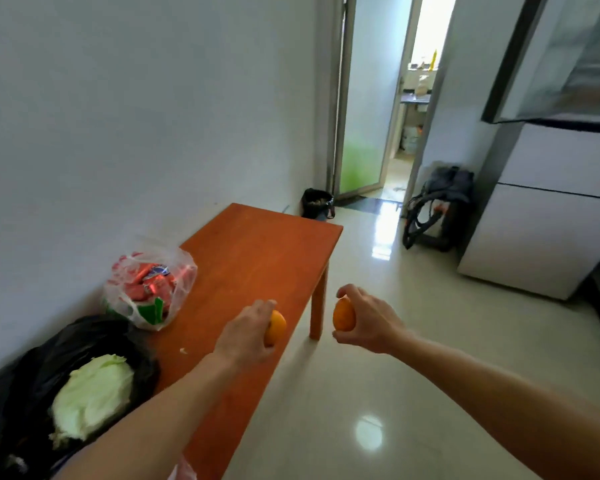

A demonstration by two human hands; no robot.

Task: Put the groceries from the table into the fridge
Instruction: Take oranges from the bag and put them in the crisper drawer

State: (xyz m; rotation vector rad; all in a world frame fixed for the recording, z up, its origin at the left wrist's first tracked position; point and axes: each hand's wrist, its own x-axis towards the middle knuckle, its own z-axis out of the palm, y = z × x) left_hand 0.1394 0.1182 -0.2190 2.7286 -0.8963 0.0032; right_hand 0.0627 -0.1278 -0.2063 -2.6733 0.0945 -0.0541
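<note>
While both oranges are held: the step looks like the carry from table [257,251] to fridge [551,220].
Left hand [246,332]: fingers curled round the left orange [277,327], over the table's front edge.
Right hand [371,322]: fingers and thumb wrapped round the right orange [343,315], off the table, above the floor.
Fridge: to the right, well apart from both hands; its upper door [561,57] seems swung open.
On the table: cabbage [90,393] in a black bag [21,375], and a clear bag [149,285] of red packets.
Next move: probably turn right, step to the fridge and set both oranges inside; its shelves are out of sight, so free room cannot be judged.
</note>
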